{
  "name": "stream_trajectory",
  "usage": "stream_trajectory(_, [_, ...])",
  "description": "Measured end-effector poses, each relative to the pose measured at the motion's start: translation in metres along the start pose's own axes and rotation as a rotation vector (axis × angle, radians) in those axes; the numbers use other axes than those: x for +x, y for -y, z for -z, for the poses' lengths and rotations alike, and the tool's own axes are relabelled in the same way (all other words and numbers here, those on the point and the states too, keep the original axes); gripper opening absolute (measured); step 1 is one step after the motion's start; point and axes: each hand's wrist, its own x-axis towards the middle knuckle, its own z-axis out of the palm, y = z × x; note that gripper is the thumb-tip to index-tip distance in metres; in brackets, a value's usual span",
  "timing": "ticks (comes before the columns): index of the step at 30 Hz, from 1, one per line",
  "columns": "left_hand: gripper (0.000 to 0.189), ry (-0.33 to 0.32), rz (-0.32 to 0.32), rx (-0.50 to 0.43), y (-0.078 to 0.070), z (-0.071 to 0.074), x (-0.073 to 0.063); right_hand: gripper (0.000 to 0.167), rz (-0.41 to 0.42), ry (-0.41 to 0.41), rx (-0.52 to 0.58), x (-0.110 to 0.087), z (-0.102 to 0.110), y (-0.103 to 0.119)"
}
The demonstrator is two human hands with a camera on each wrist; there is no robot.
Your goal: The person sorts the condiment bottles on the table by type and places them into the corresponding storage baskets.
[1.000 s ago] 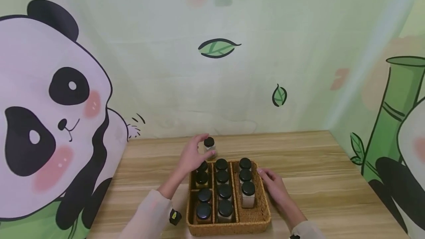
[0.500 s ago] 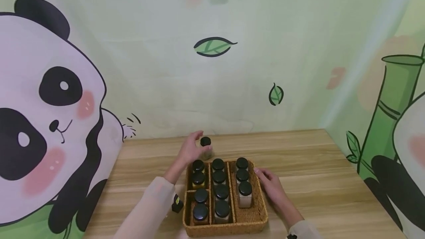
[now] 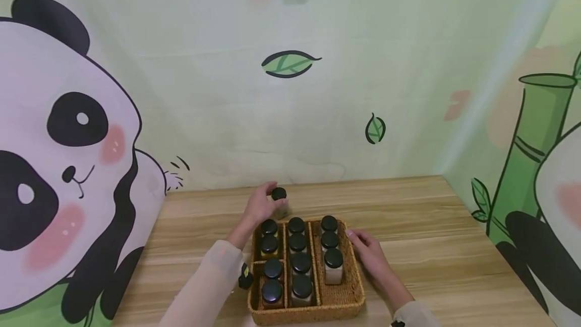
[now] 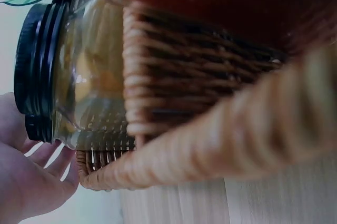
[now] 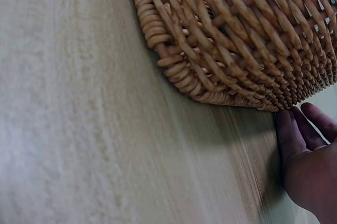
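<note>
Behind the basket's back edge stands a small clear jar with a black lid [image 3: 279, 194]. My left hand [image 3: 259, 207] holds it, thumb in front and fingers curved behind the lid. In the left wrist view the left hand [image 4: 34, 174] shows past the basket's corner, and the held jar is hidden there. My right hand [image 3: 373, 256] touches the right outer side of the wicker basket [image 3: 338, 312]. From the right wrist, the fingertips of that hand [image 5: 310, 161] meet the woven wall. Several black-lidded jars [image 3: 301, 284] fill much of the basket's compartments.
The basket stands on a wood-grain table [image 3: 417, 226]. Its right compartment has bare woven floor [image 3: 342, 291] at the front. A printed wall cloth [image 3: 218, 115] with pandas and leaves rises behind the table.
The head view has shifted slightly, moving everything a little left. My left thumb has slid up toward the jar's lid. The jar and basket stay put, and my right hand keeps its place.
</note>
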Motion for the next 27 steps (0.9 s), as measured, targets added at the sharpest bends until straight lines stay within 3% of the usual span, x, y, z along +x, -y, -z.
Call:
stream_trajectory(10, [0.049, -0.019, 0.003, 0.031, -0.0019, -0.0012, -0.0016, 0.055, -0.025, 0.017, 0.004, 0.0014, 0.0012, 0.0001])
stream_trajectory(19, [0.046, -0.01, 0.008, 0.031, -0.0071, -0.0018, -0.0026, 0.057, -0.014, 0.019, 0.013, 0.0003, 0.0027, 0.0027])
stream_trajectory(27, [0.044, -0.008, 0.012, 0.088, -0.009, -0.0034, -0.0051, 0.054, 0.006, -0.006, 0.004, 0.0015, 0.0009, -0.0018])
